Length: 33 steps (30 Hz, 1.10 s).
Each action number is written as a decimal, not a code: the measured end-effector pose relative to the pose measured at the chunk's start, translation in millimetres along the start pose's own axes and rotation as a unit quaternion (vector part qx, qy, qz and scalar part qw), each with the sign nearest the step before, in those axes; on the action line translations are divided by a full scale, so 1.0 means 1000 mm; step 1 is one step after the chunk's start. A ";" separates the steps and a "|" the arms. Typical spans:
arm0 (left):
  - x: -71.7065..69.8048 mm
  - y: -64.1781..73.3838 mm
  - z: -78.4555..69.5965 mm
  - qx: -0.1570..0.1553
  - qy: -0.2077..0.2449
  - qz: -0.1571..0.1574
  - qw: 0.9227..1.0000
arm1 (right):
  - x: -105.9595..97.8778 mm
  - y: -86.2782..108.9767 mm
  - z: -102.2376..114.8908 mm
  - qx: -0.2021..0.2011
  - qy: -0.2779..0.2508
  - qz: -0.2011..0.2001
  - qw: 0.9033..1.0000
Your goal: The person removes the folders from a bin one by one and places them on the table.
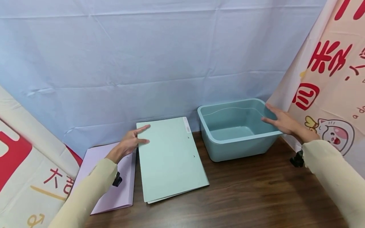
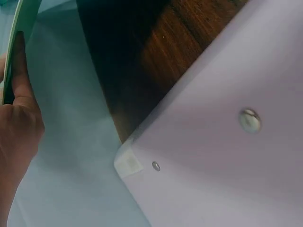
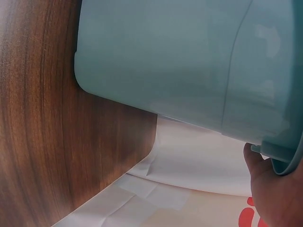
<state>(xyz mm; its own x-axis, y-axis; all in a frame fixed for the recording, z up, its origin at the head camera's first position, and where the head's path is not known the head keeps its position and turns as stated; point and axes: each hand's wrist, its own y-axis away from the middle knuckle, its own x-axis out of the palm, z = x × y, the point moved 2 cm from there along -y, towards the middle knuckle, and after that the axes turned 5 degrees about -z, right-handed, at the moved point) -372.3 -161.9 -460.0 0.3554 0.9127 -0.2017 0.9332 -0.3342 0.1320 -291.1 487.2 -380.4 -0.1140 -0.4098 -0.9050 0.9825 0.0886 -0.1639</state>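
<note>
Near the back cloth, my left hand grips a mint-green folder by its upper left edge, thumb on the front cover. In the left wrist view, fingers lie along the folder's other side. My right hand holds the right rim of a blue-green plastic basin, thumb on the inner side. In the right wrist view, a fingertip shows below the basin's rim. The basin stands upright; its visible inside holds nothing. A lilac folder lies under my left forearm.
All this is on a dark wooden table. A pale blue cloth hangs behind it. Printed cloths with red characters flank the left and right sides, the right one close to the basin.
</note>
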 end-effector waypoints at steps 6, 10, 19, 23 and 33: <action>0.011 -0.018 0.013 -0.019 -0.032 0.017 0.999 | 0.003 -0.001 -0.001 0.001 0.000 0.006 1.000; 0.020 -0.026 0.020 -0.028 -0.017 0.036 0.999 | 0.003 0.001 0.000 0.006 0.002 0.009 1.000; 0.035 -0.035 0.030 -0.045 -0.068 0.028 0.996 | 0.001 -0.001 0.002 0.007 0.002 0.007 1.000; 0.037 -0.036 0.033 -0.053 -0.064 0.017 0.996 | 0.002 -0.002 0.003 0.014 0.010 0.010 1.000; 0.043 -0.021 0.035 -0.062 -0.108 -0.028 0.992 | 0.003 -0.002 0.007 -0.017 0.045 -0.005 0.999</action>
<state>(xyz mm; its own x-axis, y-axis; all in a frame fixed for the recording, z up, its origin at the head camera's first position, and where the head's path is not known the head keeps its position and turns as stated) -374.4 -123.6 -505.4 0.3192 0.8530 -0.4130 0.9428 -0.2416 0.2297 -292.7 479.0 -379.8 -0.1373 -0.3279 -0.9347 0.9759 0.1171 -0.1844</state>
